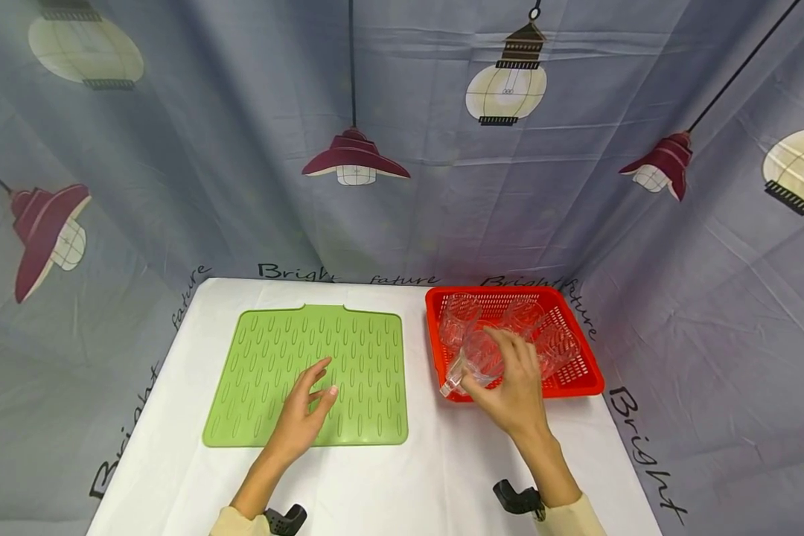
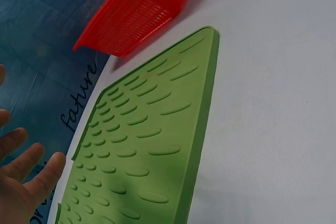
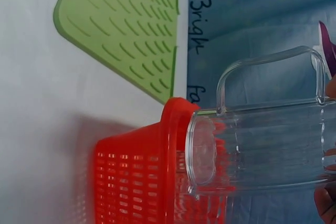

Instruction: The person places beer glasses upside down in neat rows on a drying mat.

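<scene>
My right hand (image 1: 519, 391) grips a clear glass mug (image 3: 268, 148) near one end, over the front left part of the red basket (image 1: 579, 387). In the right wrist view the mug lies on its side across the basket's rim, its handle (image 3: 268, 59) uppermost and fingers at its far right end. Several more clear glass mugs (image 1: 458, 320) sit inside the basket, partly hidden by the hand. Over the green drying mat (image 1: 368, 372) hovers my left hand (image 1: 301, 417), its fingers spread apart and holding nothing; the left wrist view shows those fingers beyond the mat's ridged surface.
Mat and basket share a white-covered table (image 1: 422, 484), the basket to the right of the mat. A grey curtain (image 1: 415, 223) printed with lamps hangs behind and along both sides. Each wrist wears a black camera (image 1: 517, 499).
</scene>
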`<action>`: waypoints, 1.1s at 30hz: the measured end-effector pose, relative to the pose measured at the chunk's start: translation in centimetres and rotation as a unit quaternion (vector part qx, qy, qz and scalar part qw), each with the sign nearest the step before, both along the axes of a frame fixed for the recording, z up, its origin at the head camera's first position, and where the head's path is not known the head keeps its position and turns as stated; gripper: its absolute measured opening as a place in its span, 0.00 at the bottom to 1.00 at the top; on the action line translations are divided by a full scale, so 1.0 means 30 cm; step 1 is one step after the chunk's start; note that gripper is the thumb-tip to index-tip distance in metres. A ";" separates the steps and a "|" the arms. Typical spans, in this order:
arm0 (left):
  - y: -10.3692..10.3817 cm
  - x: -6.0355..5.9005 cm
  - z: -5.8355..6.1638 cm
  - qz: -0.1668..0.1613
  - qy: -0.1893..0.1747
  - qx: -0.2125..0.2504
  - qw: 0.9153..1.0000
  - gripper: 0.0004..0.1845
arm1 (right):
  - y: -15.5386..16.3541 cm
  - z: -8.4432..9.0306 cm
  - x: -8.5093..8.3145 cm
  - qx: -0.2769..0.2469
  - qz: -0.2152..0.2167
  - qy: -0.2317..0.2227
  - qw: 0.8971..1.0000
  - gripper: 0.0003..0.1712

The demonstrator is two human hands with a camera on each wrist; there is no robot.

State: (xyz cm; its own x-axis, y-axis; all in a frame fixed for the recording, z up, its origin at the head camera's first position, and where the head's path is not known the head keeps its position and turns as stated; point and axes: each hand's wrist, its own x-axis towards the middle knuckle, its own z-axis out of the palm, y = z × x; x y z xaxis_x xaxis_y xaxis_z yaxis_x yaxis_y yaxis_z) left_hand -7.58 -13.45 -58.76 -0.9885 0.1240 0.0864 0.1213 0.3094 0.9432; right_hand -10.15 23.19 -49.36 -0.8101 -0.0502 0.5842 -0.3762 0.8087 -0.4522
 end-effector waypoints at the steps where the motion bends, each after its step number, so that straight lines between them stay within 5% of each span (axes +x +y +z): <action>1: 0.000 0.000 -0.001 0.000 0.000 -0.001 1.000 0.31 | -0.002 0.000 0.001 0.000 0.000 0.001 1.000 0.41; 33: 0.007 0.004 0.001 -0.006 -0.003 -0.023 1.000 0.31 | -0.092 -0.018 0.031 -0.029 0.030 -0.015 0.999 0.42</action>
